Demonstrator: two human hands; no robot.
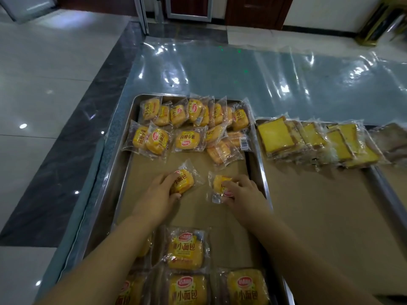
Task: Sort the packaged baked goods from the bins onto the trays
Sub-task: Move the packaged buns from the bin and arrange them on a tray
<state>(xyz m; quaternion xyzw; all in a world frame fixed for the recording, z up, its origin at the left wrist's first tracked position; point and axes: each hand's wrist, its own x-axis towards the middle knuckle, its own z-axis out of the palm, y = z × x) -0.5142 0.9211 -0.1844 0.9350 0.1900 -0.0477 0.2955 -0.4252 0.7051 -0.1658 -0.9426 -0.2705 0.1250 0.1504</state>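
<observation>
A steel tray (123, 168) lined with brown paper holds several yellow packaged small breads piled at its far end (189, 122) and more along its near edge (186, 252). My left hand (158, 194) grips one bread packet (184, 180) in the middle of the tray. Just to the right, my right hand (242, 194) holds another bread packet (220, 183) near the tray's right rim. Both packets lie on or just above the paper.
A second tray (308, 205) to the right carries wrapped toast slices (312, 139) along its far edge. A third tray edge (387, 194) shows at far right. Clear plastic sheeting (242, 73) covers the table beyond; tiled floor lies left.
</observation>
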